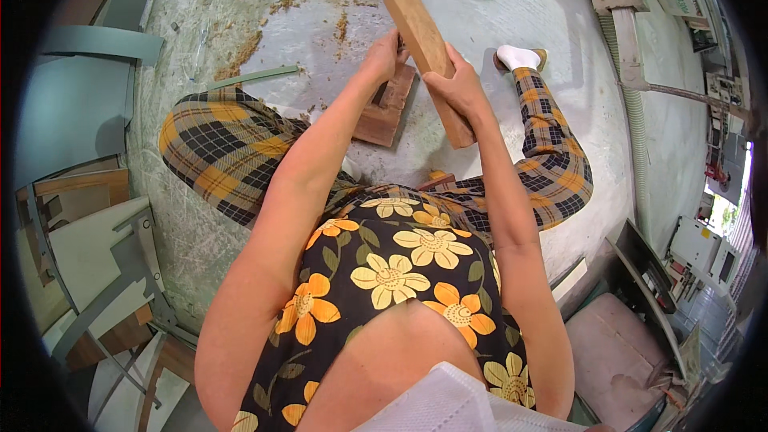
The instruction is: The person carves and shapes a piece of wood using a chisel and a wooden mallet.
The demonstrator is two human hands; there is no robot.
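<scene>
L hand (386,56) + R hand (456,84) grip wood block (424,44) | sawdust floor (240,0)

We note a long, light-brown wooden block (426,52), rectangular and smooth, held tilted above the floor with its upper end pointing away, and under it a darker, flat reddish-brown wooden piece (387,110) lying on the concrete.
</scene>
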